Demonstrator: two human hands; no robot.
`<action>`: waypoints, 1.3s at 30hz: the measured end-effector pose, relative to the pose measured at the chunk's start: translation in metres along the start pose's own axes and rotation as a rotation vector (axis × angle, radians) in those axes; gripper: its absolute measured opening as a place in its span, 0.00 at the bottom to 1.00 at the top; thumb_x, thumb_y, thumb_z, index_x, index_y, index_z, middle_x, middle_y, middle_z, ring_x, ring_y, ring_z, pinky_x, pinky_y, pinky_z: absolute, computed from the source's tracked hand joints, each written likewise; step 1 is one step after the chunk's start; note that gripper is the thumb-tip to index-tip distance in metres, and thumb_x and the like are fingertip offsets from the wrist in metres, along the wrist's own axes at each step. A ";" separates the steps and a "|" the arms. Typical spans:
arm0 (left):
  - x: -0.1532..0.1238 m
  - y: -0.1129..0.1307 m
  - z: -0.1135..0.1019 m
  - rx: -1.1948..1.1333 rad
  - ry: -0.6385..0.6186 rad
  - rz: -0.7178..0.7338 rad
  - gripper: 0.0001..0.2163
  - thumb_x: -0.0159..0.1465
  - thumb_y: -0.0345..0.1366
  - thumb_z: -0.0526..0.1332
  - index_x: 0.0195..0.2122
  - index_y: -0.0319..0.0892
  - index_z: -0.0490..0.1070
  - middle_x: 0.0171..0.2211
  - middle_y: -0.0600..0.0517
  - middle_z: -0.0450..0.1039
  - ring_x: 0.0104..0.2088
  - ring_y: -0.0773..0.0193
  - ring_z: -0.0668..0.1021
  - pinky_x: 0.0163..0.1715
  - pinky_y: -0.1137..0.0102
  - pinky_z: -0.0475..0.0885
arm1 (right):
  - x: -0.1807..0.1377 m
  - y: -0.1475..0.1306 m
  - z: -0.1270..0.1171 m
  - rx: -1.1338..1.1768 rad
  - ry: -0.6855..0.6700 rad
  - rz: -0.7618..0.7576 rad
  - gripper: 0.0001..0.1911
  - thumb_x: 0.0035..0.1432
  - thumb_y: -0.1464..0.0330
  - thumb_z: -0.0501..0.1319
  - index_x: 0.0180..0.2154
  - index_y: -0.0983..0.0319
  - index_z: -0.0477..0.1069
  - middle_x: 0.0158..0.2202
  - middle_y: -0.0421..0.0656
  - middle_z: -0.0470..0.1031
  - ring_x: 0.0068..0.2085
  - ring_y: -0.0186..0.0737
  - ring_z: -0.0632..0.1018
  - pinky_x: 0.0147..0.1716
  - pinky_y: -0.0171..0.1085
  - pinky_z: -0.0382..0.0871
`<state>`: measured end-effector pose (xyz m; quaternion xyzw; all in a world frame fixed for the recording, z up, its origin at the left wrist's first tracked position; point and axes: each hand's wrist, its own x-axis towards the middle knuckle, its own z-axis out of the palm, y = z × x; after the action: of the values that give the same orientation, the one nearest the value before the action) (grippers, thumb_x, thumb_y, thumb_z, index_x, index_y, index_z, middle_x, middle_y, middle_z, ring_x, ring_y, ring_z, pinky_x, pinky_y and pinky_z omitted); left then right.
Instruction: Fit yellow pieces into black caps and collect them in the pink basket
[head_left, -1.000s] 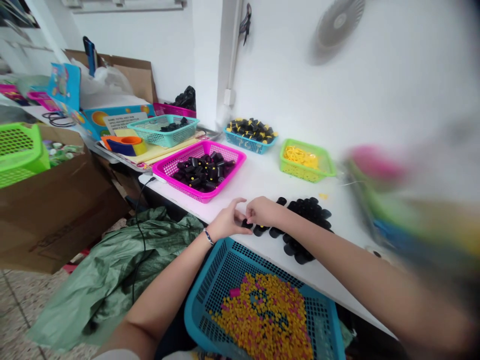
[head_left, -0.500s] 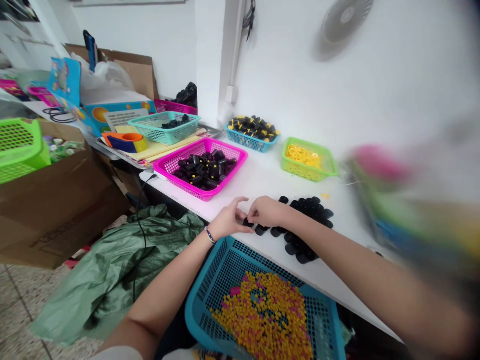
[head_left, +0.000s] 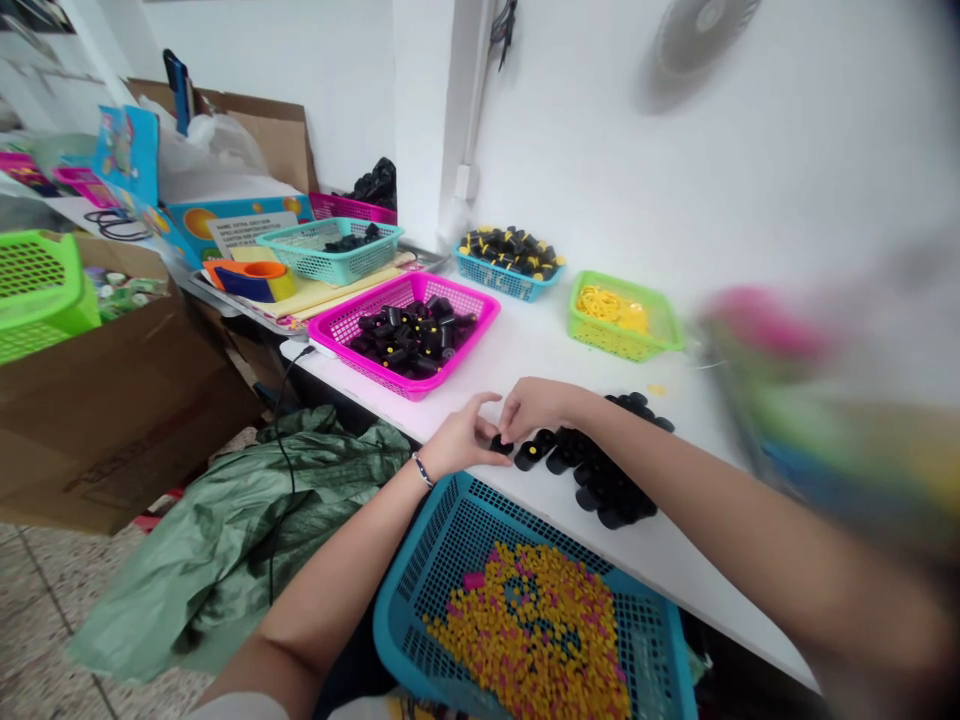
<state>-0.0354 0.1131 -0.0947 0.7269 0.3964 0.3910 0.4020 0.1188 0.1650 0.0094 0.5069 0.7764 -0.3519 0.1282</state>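
Observation:
My left hand (head_left: 461, 438) rests at the table's front edge, thumb and index finger curled around a small black cylindrical piece (head_left: 501, 446). From above, my right hand (head_left: 538, 404) brings its pinched fingertips down onto the top of that piece. Whatever tiny thing they may hold is hidden. Just to the right stands another black piece (head_left: 528, 456) with a yellow dot on top. Further right, a group of upright black pieces (head_left: 600, 490) is partly covered by my right forearm. Below my hands, a blue basket (head_left: 409, 600) holds many small yellow and pink bits (head_left: 540, 620).
A pink basket (head_left: 330, 345) of black pieces with yellow dots stands left of my hands. Behind are a blue basket (head_left: 499, 280) of black-and-yellow pieces and a green basket (head_left: 637, 347) of yellow parts. Green sacking (head_left: 225, 550) and a cardboard box (head_left: 112, 400) lie at left.
My right hand has shifted slightly, its fingertips still at the black piece. A yellow dot now shows on the neighbouring piece, where none was visible before. The view has shifted a little.

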 end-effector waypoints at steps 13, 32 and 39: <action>0.001 -0.005 0.001 0.006 0.008 0.002 0.42 0.42 0.42 0.72 0.56 0.45 0.53 0.29 0.55 0.74 0.31 0.64 0.76 0.36 0.69 0.69 | 0.011 0.008 0.000 0.292 -0.118 0.049 0.15 0.30 0.67 0.72 0.27 0.63 0.77 0.25 0.41 0.79 0.35 0.40 0.79 0.38 0.32 0.71; 0.001 -0.002 0.000 0.032 0.005 -0.001 0.41 0.42 0.44 0.72 0.55 0.45 0.54 0.29 0.54 0.73 0.32 0.64 0.76 0.36 0.69 0.69 | 0.004 0.005 0.000 0.107 -0.066 0.043 0.19 0.34 0.63 0.70 0.33 0.62 0.78 0.30 0.42 0.80 0.35 0.39 0.78 0.36 0.33 0.69; 0.001 -0.004 0.000 0.074 0.001 0.003 0.40 0.42 0.44 0.72 0.55 0.46 0.55 0.29 0.55 0.72 0.32 0.63 0.76 0.36 0.68 0.69 | 0.008 -0.003 -0.004 0.029 -0.063 0.039 0.17 0.35 0.64 0.70 0.33 0.61 0.79 0.31 0.41 0.80 0.37 0.41 0.77 0.38 0.34 0.68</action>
<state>-0.0360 0.1152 -0.0981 0.7417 0.4098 0.3768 0.3741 0.1131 0.1721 0.0094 0.5122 0.7569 -0.3762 0.1521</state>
